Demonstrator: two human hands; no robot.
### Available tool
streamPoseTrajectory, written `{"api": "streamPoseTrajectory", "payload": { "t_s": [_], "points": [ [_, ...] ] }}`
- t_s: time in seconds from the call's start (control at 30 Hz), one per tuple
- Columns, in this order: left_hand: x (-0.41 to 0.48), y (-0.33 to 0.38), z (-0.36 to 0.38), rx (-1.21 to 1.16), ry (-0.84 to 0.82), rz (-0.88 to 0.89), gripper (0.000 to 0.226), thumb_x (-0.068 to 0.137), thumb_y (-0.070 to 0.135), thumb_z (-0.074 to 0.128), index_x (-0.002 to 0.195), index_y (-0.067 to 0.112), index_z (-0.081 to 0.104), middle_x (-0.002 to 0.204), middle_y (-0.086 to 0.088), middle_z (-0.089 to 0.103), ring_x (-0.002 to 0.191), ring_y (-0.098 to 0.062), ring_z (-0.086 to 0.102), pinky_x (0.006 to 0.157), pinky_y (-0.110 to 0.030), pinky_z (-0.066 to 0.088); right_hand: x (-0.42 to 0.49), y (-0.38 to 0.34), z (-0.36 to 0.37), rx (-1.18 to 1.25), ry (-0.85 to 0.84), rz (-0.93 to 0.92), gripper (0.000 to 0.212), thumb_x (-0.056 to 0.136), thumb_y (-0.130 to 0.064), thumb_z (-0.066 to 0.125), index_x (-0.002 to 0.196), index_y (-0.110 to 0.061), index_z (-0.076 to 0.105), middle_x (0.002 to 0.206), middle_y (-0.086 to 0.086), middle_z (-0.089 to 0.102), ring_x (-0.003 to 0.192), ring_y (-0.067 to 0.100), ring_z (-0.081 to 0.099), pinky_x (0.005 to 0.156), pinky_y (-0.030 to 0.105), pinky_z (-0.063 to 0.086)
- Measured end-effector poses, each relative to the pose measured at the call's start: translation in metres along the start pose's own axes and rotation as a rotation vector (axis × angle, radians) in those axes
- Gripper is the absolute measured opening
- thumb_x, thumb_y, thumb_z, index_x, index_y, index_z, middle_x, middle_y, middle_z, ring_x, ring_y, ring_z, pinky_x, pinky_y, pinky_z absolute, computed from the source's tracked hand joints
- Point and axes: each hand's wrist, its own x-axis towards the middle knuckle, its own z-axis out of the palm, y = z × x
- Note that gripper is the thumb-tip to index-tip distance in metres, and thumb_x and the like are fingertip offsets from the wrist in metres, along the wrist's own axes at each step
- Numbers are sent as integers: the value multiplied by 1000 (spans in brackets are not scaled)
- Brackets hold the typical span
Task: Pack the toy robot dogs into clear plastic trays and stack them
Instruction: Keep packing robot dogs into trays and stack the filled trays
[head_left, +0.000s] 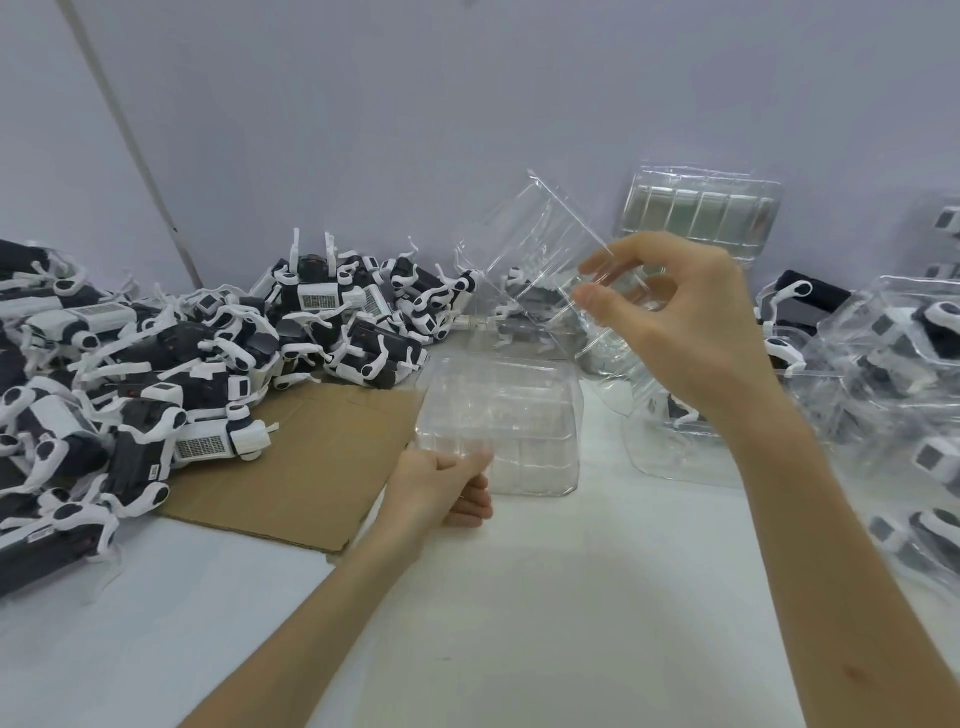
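A clear plastic tray (519, 410) stands on the white table in the middle, with nothing inside it. My left hand (441, 488) grips its near left corner, thumb on the rim. My right hand (680, 322) pinches the edge of a second clear tray piece (524, 244), held tilted in the air above and behind the first. A big heap of black-and-white toy robot dogs (171, 358) covers the left side of the table and reaches back to the middle.
A brown cardboard sheet (311, 467) lies beside the heap. Packed trays with dogs (893, 374) pile up at the right. A stack of empty clear trays (696, 213) leans on the wall at the back. A flat clear lid (670, 447) lies under my right forearm.
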Motion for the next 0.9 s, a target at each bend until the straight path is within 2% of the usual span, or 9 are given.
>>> {"api": "streamPoseTrajectory", "payload": {
  "t_s": [0.1,0.17,0.2,0.27,0.33,0.6,0.7,0.8,0.9],
  "points": [
    [-9,-8,0,477,420,618,37,88,35,73,60,15,59,53,7,55,56,-9,52,57,-25,45,0,0,0,-9,1,-3,14,84,-28,79,95,-24,73,89,-10,71,75,23,67,70,27,55],
    [-12,-1,-3,687,589,1006,18,87,40,70,83,23,66,82,10,60,81,-11,53,71,-21,38,0,-1,0,-5,-4,-3,14,84,-28,79,96,-23,73,88,-10,70,74,23,67,70,28,55],
    [-9,2,-1,801,586,1066,30,85,47,68,105,24,67,105,4,62,100,-16,54,84,-27,39,0,-2,1,-4,-9,-3,14,84,-27,79,96,-23,73,88,-10,70,74,23,67,70,28,55],
    [5,3,1,1080,451,944,66,84,60,60,141,28,49,144,-8,46,135,-27,40,108,-45,30,-1,-4,3,-5,-18,-5,14,84,-27,79,96,-22,73,87,-10,70,74,23,68,71,29,56],
    [20,-2,9,1294,308,750,76,91,64,48,155,34,22,162,-11,21,150,-31,16,117,-56,18,-2,-5,4,-8,-26,-5,14,84,-26,79,97,-21,73,87,-11,70,75,23,68,73,33,57],
    [90,-3,40,1277,107,574,76,97,51,49,157,33,8,165,-11,8,153,-32,-3,117,-63,6,-1,1,4,-1,-29,6,12,84,-27,79,94,-25,73,87,-11,71,75,20,68,69,26,54],
    [108,18,42,1022,-22,604,79,95,40,59,158,30,13,167,-7,-5,152,-28,-14,119,-59,-3,0,5,2,-8,-34,14,12,83,-27,79,94,-25,73,85,-11,70,75,19,67,69,23,53],
    [102,23,33,588,116,771,62,94,19,62,151,24,39,165,0,17,152,-16,10,122,-39,8,0,6,3,5,-49,15,13,83,-26,80,94,-24,73,84,-12,70,76,16,66,71,23,53],
    [83,13,22,283,88,650,38,97,10,57,134,17,58,141,3,50,133,-15,46,112,-24,34,0,4,2,-12,-81,3,14,84,-27,79,97,-24,73,89,-10,70,78,15,66,75,29,54]
  ]
}}
